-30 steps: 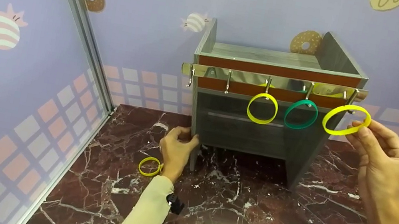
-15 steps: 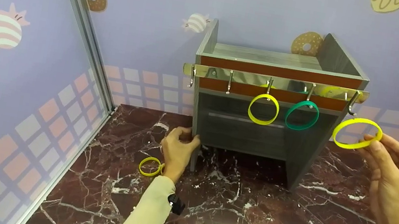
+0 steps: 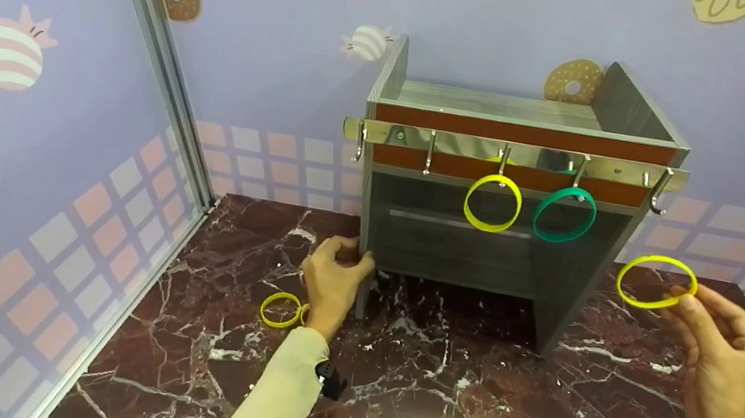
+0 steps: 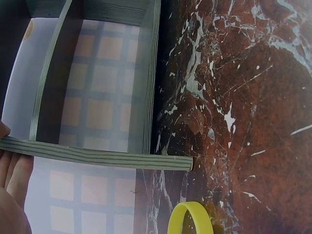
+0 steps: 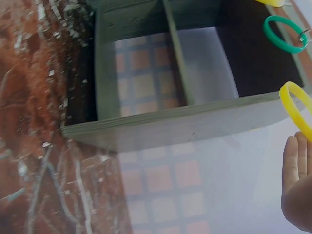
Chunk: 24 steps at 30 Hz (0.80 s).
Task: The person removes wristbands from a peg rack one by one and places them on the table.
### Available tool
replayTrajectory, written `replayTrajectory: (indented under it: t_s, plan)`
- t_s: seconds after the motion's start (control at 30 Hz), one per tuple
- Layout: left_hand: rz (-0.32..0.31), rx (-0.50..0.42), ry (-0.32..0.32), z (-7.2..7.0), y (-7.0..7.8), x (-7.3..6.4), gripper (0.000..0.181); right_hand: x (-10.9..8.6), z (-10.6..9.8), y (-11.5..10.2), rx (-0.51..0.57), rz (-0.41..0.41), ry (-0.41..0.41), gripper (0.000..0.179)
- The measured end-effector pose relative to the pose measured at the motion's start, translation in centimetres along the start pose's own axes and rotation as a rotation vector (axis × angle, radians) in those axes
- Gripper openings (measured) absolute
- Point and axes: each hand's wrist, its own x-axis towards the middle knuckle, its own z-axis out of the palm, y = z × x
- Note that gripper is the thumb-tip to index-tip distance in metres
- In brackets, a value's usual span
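My right hand (image 3: 728, 367) pinches a yellow silicone wristband (image 3: 657, 283) between thumb and fingers, in the air below and right of the rightmost hook (image 3: 660, 193). In the right wrist view the held yellow band shows at the right edge. My left hand (image 3: 334, 282) grips the left side panel of a small grey wooden shelf (image 3: 459, 254), with the thumb on the inner side in the left wrist view. A yellow wristband (image 3: 493, 203) and a green wristband (image 3: 564, 215) hang on neighbouring hooks of the metal hook rail (image 3: 392, 134).
Another yellow wristband (image 3: 280, 309) lies on the dark red marble surface (image 3: 429, 415) beside my left wrist, with part of a further band half hidden there. Purple patterned walls (image 3: 274, 71) stand behind and at both sides.
My right hand has moved the yellow wristband away from the rightmost hook, first right and down, then further down. The left hand keeps its grip on the panel.
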Motion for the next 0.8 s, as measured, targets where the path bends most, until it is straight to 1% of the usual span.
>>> replayTrajectory:
  t_s: [0.13, 0.23, 0.4, 0.5, 0.67, 0.73, 0.8]
  plan:
    - [0.004, -0.006, -0.001, 0.0, 0.1, 0.0, 0.014, -0.1, -1.5, 0.9, -0.017, 0.055, -0.003, 0.023]
    - [0.007, -0.011, -0.005, -0.1, 0.2, 0.0, 0.014, -0.3, -2.6, 1.6, -0.049, 0.096, -0.007, 0.022]
    - [0.008, -0.013, -0.013, -0.1, 0.1, 0.0, 0.014, -0.6, -4.4, 2.7, -0.1, 0.149, 0.018, 0.02]
    - [0.013, -0.012, -0.007, 0.0, 0.0, 0.0, 0.014, -0.8, -5.5, 3.3, -0.171, 0.183, 0.032, 0.018]
    - [0.011, -0.016, 0.002, 0.0, 0.0, -0.1, 0.014, -1.1, -7.1, 4.0, -0.325, 0.241, 0.013, 0.016]
    - [0.003, -0.019, 0.001, 0.0, 0.1, 0.0, 0.014, -1.2, -7.6, 4.3, -0.358, 0.267, -0.008, 0.014]
    - [-0.005, -0.021, -0.001, 0.0, 0.1, 0.0, 0.014, -1.3, -8.1, 4.5, -0.364, 0.296, -0.031, 0.014]
